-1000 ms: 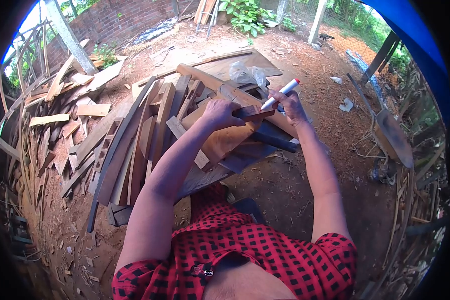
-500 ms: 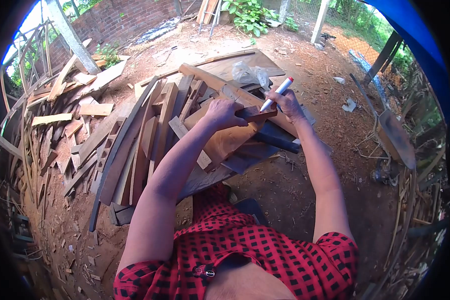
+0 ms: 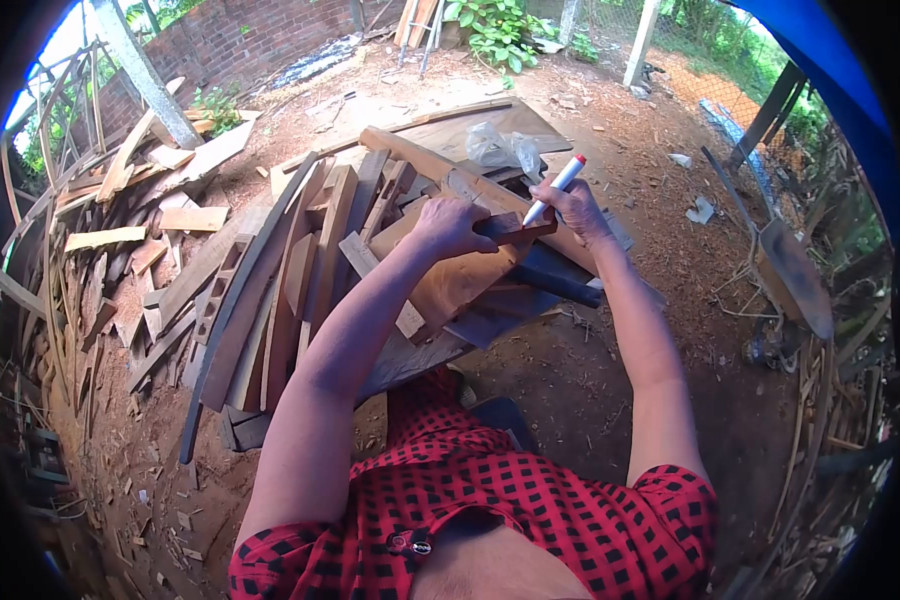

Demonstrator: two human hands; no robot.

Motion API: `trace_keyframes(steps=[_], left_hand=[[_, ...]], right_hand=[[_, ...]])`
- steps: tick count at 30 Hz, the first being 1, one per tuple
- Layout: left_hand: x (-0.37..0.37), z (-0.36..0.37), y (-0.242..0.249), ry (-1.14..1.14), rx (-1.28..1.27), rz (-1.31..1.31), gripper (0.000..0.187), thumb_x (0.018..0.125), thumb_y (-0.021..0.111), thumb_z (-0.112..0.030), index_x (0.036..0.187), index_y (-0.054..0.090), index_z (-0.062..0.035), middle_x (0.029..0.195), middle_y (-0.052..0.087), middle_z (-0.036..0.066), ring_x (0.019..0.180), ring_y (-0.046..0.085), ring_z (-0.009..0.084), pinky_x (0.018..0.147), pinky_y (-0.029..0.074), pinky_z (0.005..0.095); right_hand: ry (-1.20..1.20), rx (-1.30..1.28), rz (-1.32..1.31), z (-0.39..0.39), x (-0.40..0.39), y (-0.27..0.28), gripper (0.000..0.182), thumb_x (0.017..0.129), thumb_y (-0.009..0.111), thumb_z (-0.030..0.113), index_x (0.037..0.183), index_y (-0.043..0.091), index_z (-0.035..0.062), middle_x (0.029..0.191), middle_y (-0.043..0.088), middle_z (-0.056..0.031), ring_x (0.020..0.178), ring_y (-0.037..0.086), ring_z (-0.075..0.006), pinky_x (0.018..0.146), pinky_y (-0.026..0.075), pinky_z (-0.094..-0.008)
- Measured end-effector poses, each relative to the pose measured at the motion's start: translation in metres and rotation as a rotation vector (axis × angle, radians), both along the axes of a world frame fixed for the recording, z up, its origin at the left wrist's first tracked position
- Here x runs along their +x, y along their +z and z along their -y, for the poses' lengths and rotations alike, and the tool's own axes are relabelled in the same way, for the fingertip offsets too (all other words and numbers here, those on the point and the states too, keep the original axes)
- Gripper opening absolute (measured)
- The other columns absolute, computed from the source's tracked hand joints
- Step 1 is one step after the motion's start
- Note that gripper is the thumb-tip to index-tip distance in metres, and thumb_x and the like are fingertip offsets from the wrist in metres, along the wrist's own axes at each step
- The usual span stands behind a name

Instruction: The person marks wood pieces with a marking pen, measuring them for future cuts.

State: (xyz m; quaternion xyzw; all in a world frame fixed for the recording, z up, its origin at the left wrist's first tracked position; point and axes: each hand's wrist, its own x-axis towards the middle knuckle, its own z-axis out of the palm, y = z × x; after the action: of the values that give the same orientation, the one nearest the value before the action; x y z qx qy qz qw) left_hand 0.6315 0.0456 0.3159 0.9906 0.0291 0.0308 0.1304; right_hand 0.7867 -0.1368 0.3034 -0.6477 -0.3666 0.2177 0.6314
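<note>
My left hand [image 3: 452, 229] is closed around a small brown wood block [image 3: 515, 228], which it holds above the pile. In my right hand [image 3: 578, 212] is a white marker pen [image 3: 560, 187] with a red end pointing up. The pen's lower tip is at the upper face of the block; whether it touches the wood, I cannot make out. Beneath both hands lies a wider light-brown board [image 3: 450, 285], and a dark bar [image 3: 558, 285] sticks out to its right.
Several long planks [image 3: 325, 245] lie stacked to the left of my hands. Clear plastic bags [image 3: 490, 147] rest on boards behind them. Wood scraps [image 3: 105, 238] cover the ground at far left. A long-handled shovel-like tool [image 3: 792, 270] leans at the right.
Almost nothing differs. Both hands hold the block and the marker pen in nearly the same place, with only a very slight shift.
</note>
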Motion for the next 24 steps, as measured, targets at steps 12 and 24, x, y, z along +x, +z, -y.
trace_keyframes(steps=[12, 24], left_hand=[[0.0006, 0.0003, 0.0011, -0.007, 0.001, -0.005, 0.052, 0.066, 0.074, -0.052, 0.101, 0.070, -0.0134, 0.086, 0.068, 0.011, 0.087, 0.064, 0.0289, 0.077, 0.047, 0.0418], [-0.0017, 0.0009, 0.0019, -0.015, -0.011, 0.015, 0.054, 0.066, 0.073, -0.051, 0.104, 0.070, -0.0133, 0.088, 0.068, 0.011, 0.088, 0.065, 0.0281, 0.078, 0.048, 0.0412]], right_hand=[[-0.014, 0.017, 0.006, -0.0029, -0.0029, 0.0027, 0.024, 0.080, 0.070, 0.029, 0.073, 0.062, 0.0082, 0.062, 0.058, 0.0002, 0.056, 0.055, -0.0073, 0.053, 0.043, -0.0222], [-0.066, 0.098, -0.038, -0.0057, -0.0012, 0.0002, 0.021, 0.081, 0.071, 0.025, 0.074, 0.061, 0.0081, 0.066, 0.060, -0.0003, 0.056, 0.054, -0.0066, 0.054, 0.043, -0.0216]])
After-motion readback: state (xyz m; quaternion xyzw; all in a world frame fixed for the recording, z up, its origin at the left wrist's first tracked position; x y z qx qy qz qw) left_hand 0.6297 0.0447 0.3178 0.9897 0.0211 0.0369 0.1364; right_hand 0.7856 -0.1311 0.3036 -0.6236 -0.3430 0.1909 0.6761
